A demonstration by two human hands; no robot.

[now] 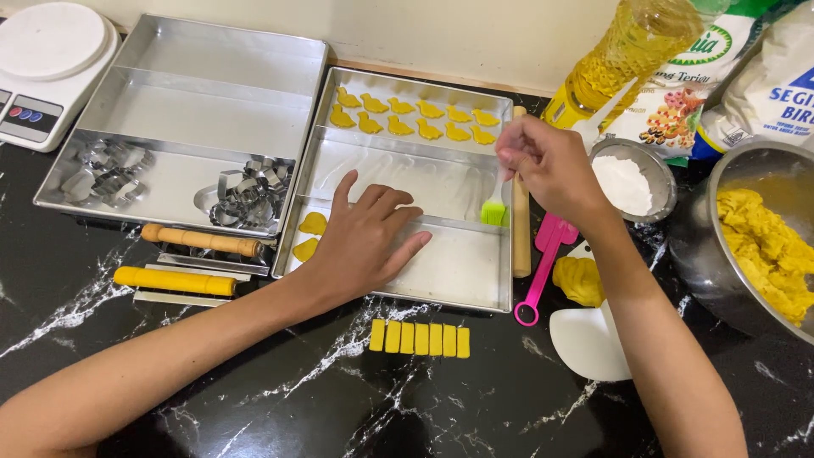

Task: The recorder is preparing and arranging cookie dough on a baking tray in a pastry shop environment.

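Watching my right hand pinch the green silicone pastry brush over the rectangular aluminium baking tray that my flat, open left hand steadies, I judge a wide stroke could smear the yellow shaped dough pieces just beyond my fingers.

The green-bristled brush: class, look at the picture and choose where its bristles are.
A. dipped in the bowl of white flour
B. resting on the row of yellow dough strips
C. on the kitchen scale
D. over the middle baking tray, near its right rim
D: the right hand holds the green-bristled brush with its bristles down over the middle baking tray, near the right rim.
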